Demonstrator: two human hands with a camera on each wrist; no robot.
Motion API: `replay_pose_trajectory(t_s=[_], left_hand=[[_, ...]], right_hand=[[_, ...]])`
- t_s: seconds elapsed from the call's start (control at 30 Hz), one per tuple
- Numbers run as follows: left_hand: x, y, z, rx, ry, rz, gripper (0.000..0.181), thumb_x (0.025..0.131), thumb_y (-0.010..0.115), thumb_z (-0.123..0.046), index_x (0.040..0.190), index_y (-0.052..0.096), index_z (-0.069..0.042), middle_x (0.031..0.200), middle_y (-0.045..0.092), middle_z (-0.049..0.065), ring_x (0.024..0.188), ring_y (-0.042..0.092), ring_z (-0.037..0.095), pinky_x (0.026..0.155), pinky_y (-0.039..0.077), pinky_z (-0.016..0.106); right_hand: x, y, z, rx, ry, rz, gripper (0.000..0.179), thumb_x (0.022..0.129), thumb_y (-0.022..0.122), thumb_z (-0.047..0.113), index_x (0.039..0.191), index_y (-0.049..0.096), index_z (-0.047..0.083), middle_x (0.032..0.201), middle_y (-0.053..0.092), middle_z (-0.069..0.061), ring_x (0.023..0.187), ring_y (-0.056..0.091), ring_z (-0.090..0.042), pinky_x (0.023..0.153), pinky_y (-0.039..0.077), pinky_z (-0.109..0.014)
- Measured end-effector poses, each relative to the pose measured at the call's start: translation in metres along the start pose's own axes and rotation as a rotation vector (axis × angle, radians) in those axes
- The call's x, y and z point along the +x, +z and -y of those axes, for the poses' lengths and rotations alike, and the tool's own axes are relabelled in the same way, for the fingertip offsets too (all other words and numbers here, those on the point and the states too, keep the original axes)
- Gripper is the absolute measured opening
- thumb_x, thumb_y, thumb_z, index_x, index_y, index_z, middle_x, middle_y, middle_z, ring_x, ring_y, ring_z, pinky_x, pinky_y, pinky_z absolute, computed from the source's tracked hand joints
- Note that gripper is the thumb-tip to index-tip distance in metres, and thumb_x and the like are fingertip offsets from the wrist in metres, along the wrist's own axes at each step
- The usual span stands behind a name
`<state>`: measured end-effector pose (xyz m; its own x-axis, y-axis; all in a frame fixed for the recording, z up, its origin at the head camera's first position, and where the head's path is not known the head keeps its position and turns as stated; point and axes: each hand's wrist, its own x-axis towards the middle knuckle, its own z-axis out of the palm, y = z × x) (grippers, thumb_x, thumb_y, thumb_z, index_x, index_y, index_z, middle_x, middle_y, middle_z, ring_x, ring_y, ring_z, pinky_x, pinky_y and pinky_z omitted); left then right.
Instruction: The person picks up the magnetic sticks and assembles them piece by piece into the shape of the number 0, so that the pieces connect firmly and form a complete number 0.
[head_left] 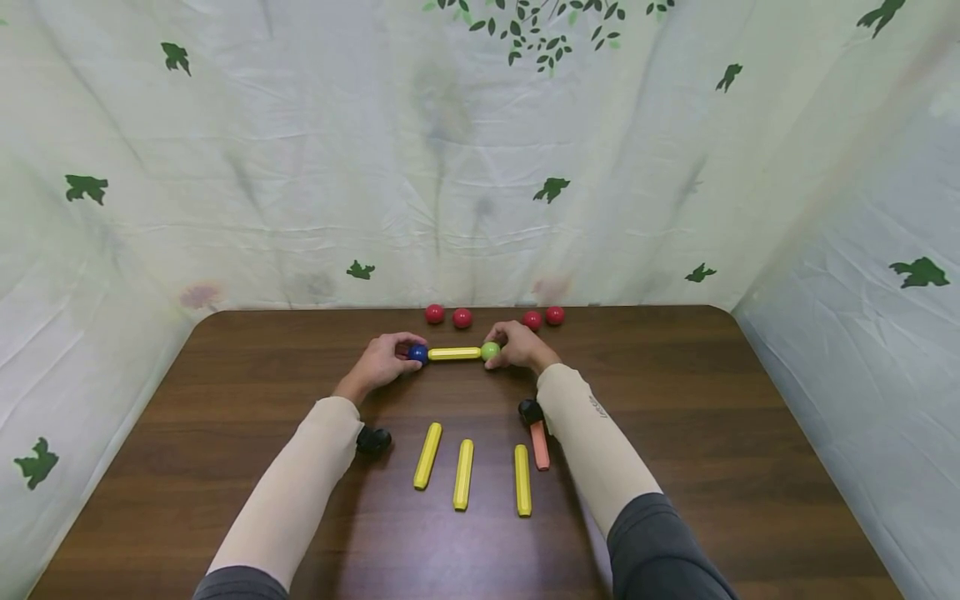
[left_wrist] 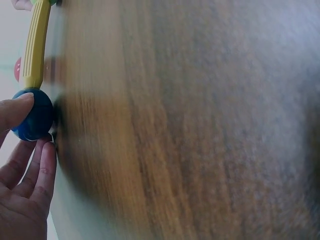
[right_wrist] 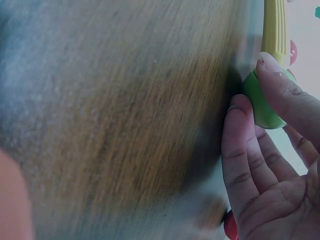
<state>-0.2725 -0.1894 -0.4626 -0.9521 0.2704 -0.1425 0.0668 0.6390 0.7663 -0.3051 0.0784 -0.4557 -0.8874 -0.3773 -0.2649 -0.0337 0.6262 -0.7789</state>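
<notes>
A blue ball (head_left: 417,355) and a light green ball (head_left: 490,352) sit at the two ends of a ribbed yellow rod (head_left: 454,354), which lies crosswise near the table's back. My left hand (head_left: 382,362) pinches the blue ball between thumb and fingers. At the other end, my right hand (head_left: 517,346) grips the green ball. The left wrist view shows the thumb on the blue ball (left_wrist: 37,117) beside the rod's end (left_wrist: 34,55). In the right wrist view, thumb and fingers hold the green ball (right_wrist: 265,102), partly covering it.
Several red balls line the table's back edge, one (head_left: 434,313) at the left and another (head_left: 555,315) at the right. Closer to me lie three yellow rods (head_left: 463,475). A salmon-coloured rod-like piece (head_left: 540,450) shows below the black right wrist camera (head_left: 530,411).
</notes>
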Motion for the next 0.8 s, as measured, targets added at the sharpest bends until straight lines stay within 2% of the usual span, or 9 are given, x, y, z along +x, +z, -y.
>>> replay_pose_trajectory(t_s=[0.3, 0.47, 0.63, 0.8], left_hand=[[-0.001, 0.0, -0.002, 0.013, 0.002, -0.001, 0.036, 0.088, 0.068, -0.004, 0.123, 0.061, -0.003, 0.117, 0.061, 0.018, 0.106, 0.059, 0.03, 0.095, 0.048, 0.044], [-0.008, -0.005, -0.001, -0.005, -0.004, -0.018, 0.039, 0.088, 0.07, -0.008, 0.125, 0.06, -0.003, 0.117, 0.061, 0.019, 0.108, 0.058, 0.032, 0.095, 0.048, 0.045], [-0.021, -0.013, -0.003, 0.019, -0.021, -0.055, 0.041, 0.088, 0.07, -0.012, 0.126, 0.058, -0.003, 0.124, 0.059, 0.02, 0.113, 0.056, 0.034, 0.097, 0.046, 0.048], [-0.045, -0.015, -0.011, 0.103, 0.001, -0.083, 0.038, 0.088, 0.07, -0.015, 0.122, 0.058, 0.0, 0.121, 0.06, 0.022, 0.11, 0.058, 0.036, 0.094, 0.047, 0.049]], right_hand=[[0.0, 0.0, 0.0, 0.001, -0.001, -0.002, 0.034, 0.074, 0.082, 0.002, 0.102, 0.064, 0.003, 0.105, 0.063, -0.011, 0.083, 0.057, -0.017, 0.069, 0.049, -0.022], [-0.001, 0.001, 0.001, -0.009, -0.002, 0.001, 0.034, 0.074, 0.082, 0.003, 0.103, 0.064, 0.004, 0.106, 0.063, -0.01, 0.086, 0.057, -0.018, 0.071, 0.049, -0.024], [-0.002, -0.001, 0.001, -0.013, -0.013, -0.002, 0.034, 0.074, 0.082, 0.003, 0.103, 0.064, 0.003, 0.106, 0.063, -0.011, 0.087, 0.057, -0.019, 0.072, 0.05, -0.025], [-0.002, -0.002, 0.001, 0.011, -0.007, 0.008, 0.033, 0.075, 0.08, 0.0, 0.103, 0.064, 0.002, 0.106, 0.063, -0.012, 0.086, 0.056, -0.019, 0.07, 0.05, -0.025]])
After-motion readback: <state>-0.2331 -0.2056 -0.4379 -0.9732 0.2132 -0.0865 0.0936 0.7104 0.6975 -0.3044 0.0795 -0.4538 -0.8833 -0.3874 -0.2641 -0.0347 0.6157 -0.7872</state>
